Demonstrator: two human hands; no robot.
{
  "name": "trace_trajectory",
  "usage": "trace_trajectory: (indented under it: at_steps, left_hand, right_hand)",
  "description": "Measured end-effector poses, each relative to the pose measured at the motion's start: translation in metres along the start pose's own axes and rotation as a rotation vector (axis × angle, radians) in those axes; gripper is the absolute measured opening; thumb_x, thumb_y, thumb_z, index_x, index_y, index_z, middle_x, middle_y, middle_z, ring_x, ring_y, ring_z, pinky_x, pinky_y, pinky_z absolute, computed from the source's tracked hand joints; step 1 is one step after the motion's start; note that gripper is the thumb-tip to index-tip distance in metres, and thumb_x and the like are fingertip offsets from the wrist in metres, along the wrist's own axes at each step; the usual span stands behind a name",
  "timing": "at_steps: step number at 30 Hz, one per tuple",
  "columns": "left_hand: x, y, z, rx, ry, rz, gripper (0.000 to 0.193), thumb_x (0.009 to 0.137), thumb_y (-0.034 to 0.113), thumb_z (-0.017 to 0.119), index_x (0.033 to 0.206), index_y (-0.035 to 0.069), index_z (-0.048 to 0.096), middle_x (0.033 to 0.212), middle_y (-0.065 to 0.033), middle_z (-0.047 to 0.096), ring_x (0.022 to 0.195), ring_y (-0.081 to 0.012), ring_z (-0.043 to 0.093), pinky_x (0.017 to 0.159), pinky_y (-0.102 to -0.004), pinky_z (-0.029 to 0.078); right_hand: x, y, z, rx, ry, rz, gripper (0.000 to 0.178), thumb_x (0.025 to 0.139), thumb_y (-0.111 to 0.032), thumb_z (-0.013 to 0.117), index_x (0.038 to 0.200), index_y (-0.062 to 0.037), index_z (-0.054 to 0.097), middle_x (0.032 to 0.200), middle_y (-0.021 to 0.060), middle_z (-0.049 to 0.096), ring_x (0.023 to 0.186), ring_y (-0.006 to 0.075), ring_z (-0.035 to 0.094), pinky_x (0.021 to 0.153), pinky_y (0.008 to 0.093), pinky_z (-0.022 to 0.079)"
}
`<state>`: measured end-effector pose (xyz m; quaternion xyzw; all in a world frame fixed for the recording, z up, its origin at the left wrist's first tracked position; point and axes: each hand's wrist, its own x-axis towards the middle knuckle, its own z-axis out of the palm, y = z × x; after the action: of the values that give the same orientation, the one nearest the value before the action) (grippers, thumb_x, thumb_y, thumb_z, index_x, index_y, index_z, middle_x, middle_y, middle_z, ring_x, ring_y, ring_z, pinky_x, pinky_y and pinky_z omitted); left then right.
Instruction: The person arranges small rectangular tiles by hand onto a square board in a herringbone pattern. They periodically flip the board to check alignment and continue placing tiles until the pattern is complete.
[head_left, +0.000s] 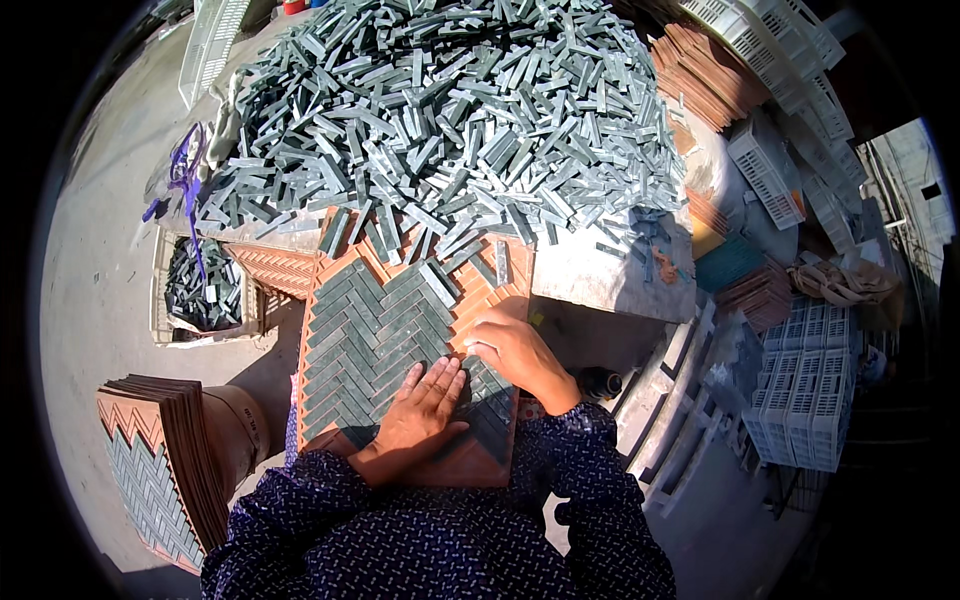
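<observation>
An orange-brown herringbone tray slopes up from my lap to the table. Dark green stone strips fill its left and middle grooves, while grooves at the upper right lie bare. My left hand rests flat on the laid strips, fingers stretched out. Close by on the right, my right hand is bent down to the tray with its fingers curled together; what they hold, if anything, is hidden. Several loose strips lie across the tray's upper end, among them a pale-edged strip and a speckled strip.
A big heap of stone strips covers the table ahead. At the left stand a crate of strips and a stack of trays. White plastic crates, a slatted pallet and more stacked trays are to the right.
</observation>
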<state>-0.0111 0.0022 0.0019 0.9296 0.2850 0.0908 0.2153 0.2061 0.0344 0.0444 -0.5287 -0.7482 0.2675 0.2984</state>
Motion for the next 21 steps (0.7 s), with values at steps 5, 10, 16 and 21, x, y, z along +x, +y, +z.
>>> trace_trajectory:
  at_steps: [5,10,16,21]
  left_hand:
    - [0.002,0.004,0.000,-0.005,0.011,-0.003,0.078,0.084,0.045,0.057,0.139,-0.004,0.033,0.149,-0.0188,0.027,0.139,-0.0311,0.025,0.112,-0.0484,0.020]
    - [0.013,0.003,-0.009,-0.067,0.020,-0.005,0.084,0.083,0.049,0.057,0.143,-0.002,0.027,0.151,-0.0183,0.023,0.141,-0.0322,0.020,0.113,-0.0502,0.015]
    - [0.013,-0.005,-0.002,-0.022,-0.040,-0.027,0.087,0.081,0.049,0.060,0.143,-0.001,0.026,0.151,-0.0171,0.024,0.142,-0.0302,0.020,0.113,-0.0507,0.014]
    - [0.001,-0.004,-0.009,0.021,-0.083,-0.030,0.088,0.079,0.050,0.062,0.143,-0.001,0.028,0.150,-0.0165,0.026,0.140,-0.0290,0.024,0.112,-0.0489,0.019]
  right_hand:
    - [0.028,0.012,0.009,-0.278,0.311,0.228,0.025,0.077,-0.010,0.070,0.099,-0.0020,0.062,0.095,0.0172,0.058,0.084,0.0361,0.060,0.070,0.0411,0.048]
    - [0.036,0.025,0.020,-0.425,0.318,0.332,0.032,0.078,-0.011,0.068,0.108,-0.0024,0.058,0.110,0.0176,0.055,0.091,0.0385,0.058,0.074,0.0449,0.049]
    - [0.030,0.026,0.027,-0.363,0.412,0.299,0.025,0.077,-0.007,0.068,0.101,-0.0041,0.061,0.101,0.0162,0.057,0.090,0.0383,0.058,0.074,0.0422,0.048]
    - [0.012,0.018,0.001,-0.106,0.338,0.153,0.018,0.077,0.002,0.063,0.096,-0.0005,0.062,0.092,0.0160,0.061,0.085,0.0355,0.060,0.075,0.0381,0.048]
